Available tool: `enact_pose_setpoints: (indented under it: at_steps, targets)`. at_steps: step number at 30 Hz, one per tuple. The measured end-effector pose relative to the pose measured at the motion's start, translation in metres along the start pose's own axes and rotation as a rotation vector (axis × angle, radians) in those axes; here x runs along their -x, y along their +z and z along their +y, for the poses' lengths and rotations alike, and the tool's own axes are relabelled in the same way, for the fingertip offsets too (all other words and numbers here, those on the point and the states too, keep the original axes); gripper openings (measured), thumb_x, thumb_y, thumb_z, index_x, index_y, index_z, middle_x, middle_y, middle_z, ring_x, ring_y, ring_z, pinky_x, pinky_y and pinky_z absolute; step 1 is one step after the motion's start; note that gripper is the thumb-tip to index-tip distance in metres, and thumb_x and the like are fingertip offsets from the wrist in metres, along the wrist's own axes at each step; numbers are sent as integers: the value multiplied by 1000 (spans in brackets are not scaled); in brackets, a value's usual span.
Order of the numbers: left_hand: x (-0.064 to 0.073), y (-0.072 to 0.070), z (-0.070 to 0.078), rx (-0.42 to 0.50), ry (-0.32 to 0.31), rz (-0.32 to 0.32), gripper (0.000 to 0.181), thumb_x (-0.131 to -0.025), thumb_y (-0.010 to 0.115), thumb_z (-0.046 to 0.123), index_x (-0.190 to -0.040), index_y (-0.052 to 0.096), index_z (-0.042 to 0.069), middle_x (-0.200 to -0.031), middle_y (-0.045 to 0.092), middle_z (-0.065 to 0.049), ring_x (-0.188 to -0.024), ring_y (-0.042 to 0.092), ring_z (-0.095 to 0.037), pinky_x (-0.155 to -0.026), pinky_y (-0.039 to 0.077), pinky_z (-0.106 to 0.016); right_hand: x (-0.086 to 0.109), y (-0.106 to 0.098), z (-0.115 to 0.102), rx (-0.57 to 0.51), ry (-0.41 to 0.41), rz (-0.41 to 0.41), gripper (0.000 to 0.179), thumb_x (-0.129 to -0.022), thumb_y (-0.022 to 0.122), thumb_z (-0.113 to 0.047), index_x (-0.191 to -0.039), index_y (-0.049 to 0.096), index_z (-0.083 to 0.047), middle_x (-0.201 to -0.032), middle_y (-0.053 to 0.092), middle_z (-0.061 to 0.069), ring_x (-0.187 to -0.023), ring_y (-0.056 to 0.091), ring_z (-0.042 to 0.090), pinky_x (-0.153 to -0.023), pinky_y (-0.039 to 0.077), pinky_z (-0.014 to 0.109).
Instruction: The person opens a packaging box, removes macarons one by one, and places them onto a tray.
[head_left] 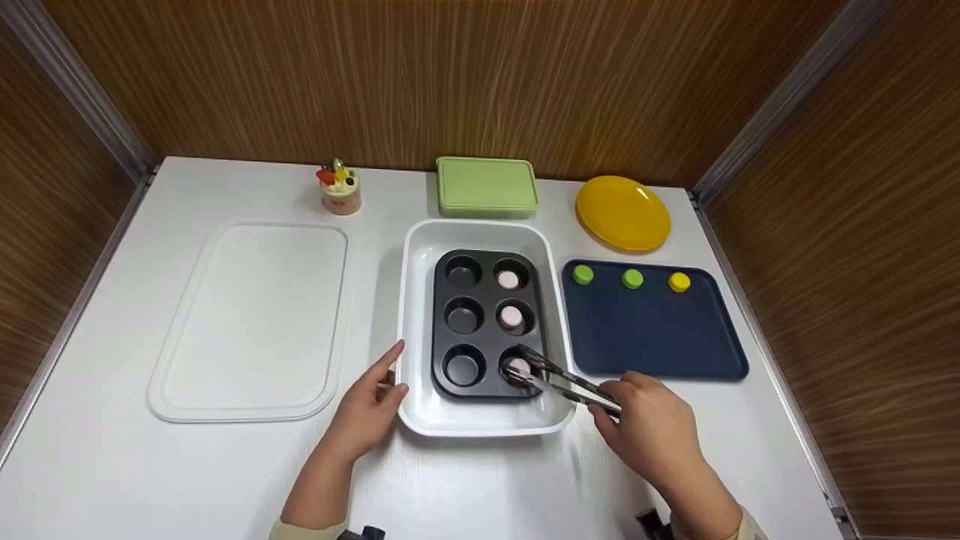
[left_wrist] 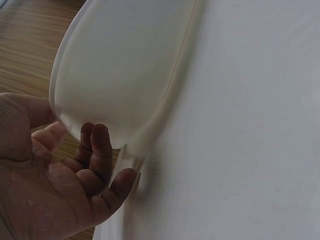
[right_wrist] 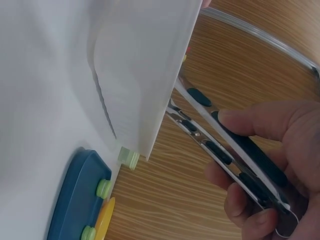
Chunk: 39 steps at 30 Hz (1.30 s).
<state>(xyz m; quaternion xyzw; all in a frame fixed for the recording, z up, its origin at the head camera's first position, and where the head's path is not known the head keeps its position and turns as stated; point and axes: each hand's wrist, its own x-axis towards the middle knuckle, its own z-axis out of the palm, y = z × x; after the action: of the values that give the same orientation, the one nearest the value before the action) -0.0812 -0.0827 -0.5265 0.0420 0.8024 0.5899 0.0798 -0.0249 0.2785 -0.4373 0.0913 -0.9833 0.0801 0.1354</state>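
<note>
My right hand [head_left: 652,427] grips metal tongs [right_wrist: 235,165] with dark handle pads. The tongs' tips reach into the front right cup of a dark muffin tin [head_left: 486,330], on either side of a pale pink round piece [head_left: 519,367]; whether they pinch it cannot be told. Two similar pink pieces, one far [head_left: 508,280] and one middle [head_left: 511,316], sit in the other right-hand cups. The left-hand cups hold nothing. Around the tin stands a white bin [head_left: 480,421]. My left hand [head_left: 366,412] touches its left side with loosely bent fingers.
Right of the bin, a navy tray [head_left: 652,334] carries two green caps [head_left: 632,279] and a yellow cap [head_left: 679,282]. Behind are a yellow plate [head_left: 624,214], a lidded green box [head_left: 487,186] and a cup with fruit-like decorations [head_left: 341,196]. A white lid [head_left: 255,322] lies left.
</note>
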Motion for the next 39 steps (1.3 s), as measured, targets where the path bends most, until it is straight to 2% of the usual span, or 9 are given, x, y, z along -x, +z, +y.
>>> enact_pose_setpoints:
  at_steps: [7, 13, 18, 26, 39]
  targets:
    - [1, 1, -1, 13, 4, 4, 60, -102, 65, 2, -159, 50, 12, -106, 62, -13, -94, 63, -24, -84, 53, -41, -2, 2, -4, 27, -49, 20, 17, -74, 91, -11, -86, 78, -10, -74, 60, 1, -65, 60, 23, -51, 48, 42]
    - [1, 0, -1, 9, 17, 8, 60, -101, 66, 2, -158, 51, 11, -104, 62, -13, -95, 63, -25, -84, 53, -41, -1, 3, -6, 15, -47, 27, 20, -73, 93, -10, -86, 78, -10, -74, 59, 0, -66, 61, 23, -51, 49, 42]
    - [0, 0, -2, 4, -5, 5, 60, -102, 65, 1, -159, 50, 13, -104, 62, -13, -96, 63, -25, -85, 53, -41, 1, 6, -6, 14, -50, 49, 20, -72, 93, -10, -85, 78, -10, -74, 59, 0, -67, 61, 23, -51, 49, 42]
    - [1, 0, 1, 14, 15, 9, 59, -102, 66, 3, -158, 51, 11, -104, 61, -12, -96, 63, -26, -85, 53, -41, 5, 5, -6, 4, -43, 58, 20, -74, 94, -11, -84, 77, -12, -73, 57, -2, -64, 57, 19, -50, 47, 40]
    - [1, 0, 1, 5, -2, 5, 59, -102, 64, 2, -159, 49, 12, -107, 61, -13, -98, 63, -26, -83, 54, -41, 6, -3, -1, -5, -74, 149, 22, -72, 94, -9, -87, 78, -12, -74, 59, -3, -65, 58, 19, -49, 46, 39]
